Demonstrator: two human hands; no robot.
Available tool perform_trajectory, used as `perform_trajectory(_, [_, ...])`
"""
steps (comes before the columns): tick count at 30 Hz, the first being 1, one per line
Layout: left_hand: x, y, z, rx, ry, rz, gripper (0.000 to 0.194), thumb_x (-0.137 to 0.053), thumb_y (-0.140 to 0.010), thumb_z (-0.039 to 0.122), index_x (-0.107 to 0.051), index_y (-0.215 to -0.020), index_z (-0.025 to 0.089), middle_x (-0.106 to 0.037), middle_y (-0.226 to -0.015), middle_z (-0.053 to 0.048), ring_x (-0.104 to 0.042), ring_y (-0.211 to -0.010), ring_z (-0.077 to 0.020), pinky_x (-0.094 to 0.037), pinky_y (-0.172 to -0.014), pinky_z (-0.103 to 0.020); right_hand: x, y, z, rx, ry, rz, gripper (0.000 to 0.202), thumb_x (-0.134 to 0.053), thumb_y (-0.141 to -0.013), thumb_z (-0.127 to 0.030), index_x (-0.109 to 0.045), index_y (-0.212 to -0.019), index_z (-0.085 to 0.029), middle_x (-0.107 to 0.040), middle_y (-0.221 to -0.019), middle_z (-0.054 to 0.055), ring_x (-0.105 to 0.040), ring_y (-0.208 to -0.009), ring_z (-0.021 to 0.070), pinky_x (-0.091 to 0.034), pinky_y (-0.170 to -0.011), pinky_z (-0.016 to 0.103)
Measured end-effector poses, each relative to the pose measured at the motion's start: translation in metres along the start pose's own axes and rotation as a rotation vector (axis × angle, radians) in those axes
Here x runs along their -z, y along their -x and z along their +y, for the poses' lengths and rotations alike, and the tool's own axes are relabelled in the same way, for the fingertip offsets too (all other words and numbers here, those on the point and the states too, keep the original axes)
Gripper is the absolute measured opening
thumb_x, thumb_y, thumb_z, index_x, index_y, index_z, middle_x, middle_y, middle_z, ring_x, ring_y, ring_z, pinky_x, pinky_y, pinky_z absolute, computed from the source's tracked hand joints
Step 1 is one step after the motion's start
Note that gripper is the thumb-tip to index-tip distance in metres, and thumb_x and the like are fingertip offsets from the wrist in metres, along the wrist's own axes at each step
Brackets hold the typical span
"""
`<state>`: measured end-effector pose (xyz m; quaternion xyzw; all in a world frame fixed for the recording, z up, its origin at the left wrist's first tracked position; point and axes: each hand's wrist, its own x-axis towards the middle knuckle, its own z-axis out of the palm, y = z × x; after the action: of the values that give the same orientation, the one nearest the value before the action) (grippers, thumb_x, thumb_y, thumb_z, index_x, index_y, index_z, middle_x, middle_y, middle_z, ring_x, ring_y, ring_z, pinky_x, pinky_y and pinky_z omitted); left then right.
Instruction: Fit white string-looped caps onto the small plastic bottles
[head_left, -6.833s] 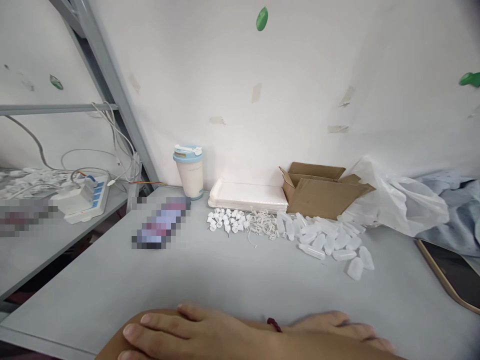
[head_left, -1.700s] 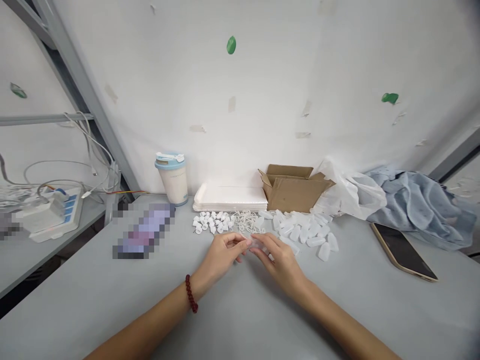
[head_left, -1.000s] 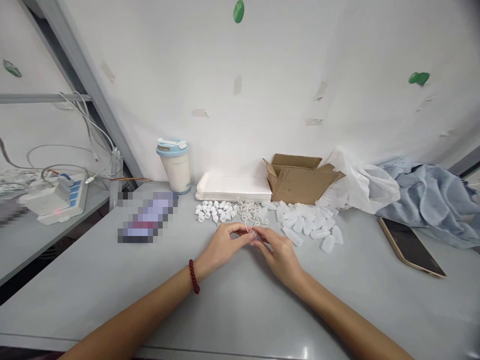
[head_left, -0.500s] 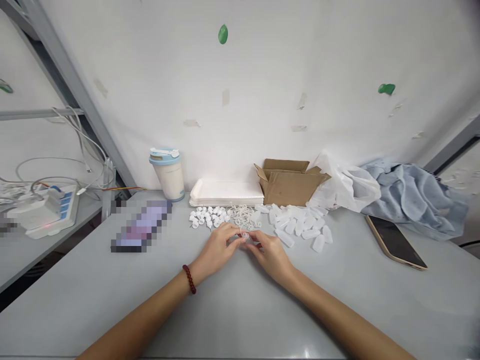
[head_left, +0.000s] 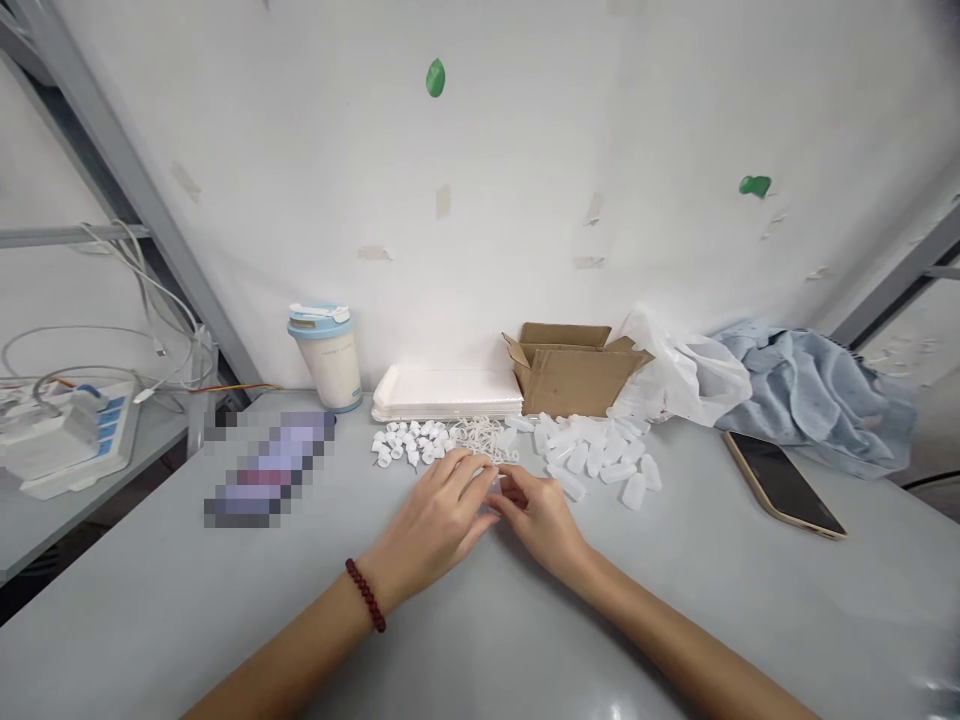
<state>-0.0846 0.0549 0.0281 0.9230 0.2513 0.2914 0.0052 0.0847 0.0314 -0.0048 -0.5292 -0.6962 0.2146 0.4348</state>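
Note:
Both hands meet at the middle of the table, close in front of the small parts. A small translucent plastic piece (head_left: 495,487) shows between them, mostly covered by fingers. My right hand (head_left: 546,520) pinches it with thumb and fingertips. Over its near left side my left hand (head_left: 442,515) is curled, thumb and fingers closed against the same piece. Just beyond lie white caps (head_left: 420,440), a tangle of white cord loops (head_left: 484,436), and a pile of translucent plastic sleeves (head_left: 600,450) toward the right.
Behind the parts stand a stack of white trays (head_left: 446,390), an open cardboard box (head_left: 581,380) and a lidded cup (head_left: 330,360). A plastic bag (head_left: 679,375), blue cloth (head_left: 810,390) and phone (head_left: 784,485) occupy the right. A blurred-out device (head_left: 274,465) lies left.
My left hand has turned palm-down and its fingers now reach over the piece, hiding most of it and the cord loop seen there before. The view has shifted slightly.

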Motion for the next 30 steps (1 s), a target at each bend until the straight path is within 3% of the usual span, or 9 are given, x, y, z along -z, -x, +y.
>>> perform_trajectory(7, [-0.009, 0.001, 0.007, -0.064, -0.232, -0.047, 0.035, -0.055, -0.084, 0.015, -0.047, -0.118, 0.008, -0.057, -0.113, -0.015, -0.050, -0.108, -0.0305, -0.046, -0.088, -0.044, 0.000, -0.001, -0.009, -0.216, -0.232, -0.042, 0.019, -0.056, -0.077, -0.021, -0.062, -0.095, -0.017, -0.070, -0.079, 0.005, -0.067, -0.067, 0.0177, -0.053, -0.062, 0.028])
perform_trajectory(12, [-0.007, 0.002, 0.003, 0.040, -0.100, -0.101, 0.031, -0.056, -0.081, 0.014, -0.052, -0.111, 0.010, -0.057, -0.112, -0.013, -0.048, -0.107, -0.0276, -0.044, -0.091, -0.042, 0.005, -0.007, -0.004, -0.188, -0.217, -0.150, 0.020, -0.055, -0.079, -0.022, -0.062, -0.096, -0.016, -0.070, -0.076, 0.005, -0.067, -0.070, 0.0182, -0.052, -0.065, 0.029])
perform_trajectory(16, [0.010, -0.001, -0.013, 0.161, 0.076, -0.234, 0.034, -0.062, -0.075, 0.018, -0.056, -0.108, 0.014, -0.059, -0.108, -0.009, -0.045, -0.109, -0.0263, -0.042, -0.093, -0.039, 0.017, -0.012, -0.002, -0.179, -0.112, -0.217, 0.015, -0.051, -0.083, -0.023, -0.063, -0.089, -0.015, -0.069, -0.069, 0.004, -0.067, -0.065, 0.0172, -0.051, -0.066, 0.028])
perform_trajectory(23, [0.054, 0.007, -0.028, 0.391, 0.234, -0.565, 0.038, -0.066, -0.068, 0.028, -0.057, -0.104, 0.018, -0.056, -0.103, -0.006, -0.045, -0.105, -0.0253, -0.045, -0.083, -0.034, 0.041, -0.015, -0.002, -0.078, 0.135, -0.192, 0.017, -0.047, -0.085, -0.021, -0.063, -0.085, -0.017, -0.069, -0.071, 0.003, -0.064, -0.061, 0.0155, -0.048, -0.061, 0.027])
perform_trajectory(30, [0.064, 0.014, -0.031, 0.427, 0.245, -0.696, 0.035, -0.061, -0.065, 0.017, -0.056, -0.099, 0.019, -0.056, -0.097, -0.004, -0.043, -0.105, -0.0237, -0.043, -0.082, -0.031, 0.055, -0.016, -0.003, -0.030, 0.252, -0.140, 0.020, -0.045, -0.087, -0.026, -0.063, -0.086, -0.018, -0.067, -0.066, 0.002, -0.062, -0.060, 0.0151, -0.046, -0.057, 0.026])
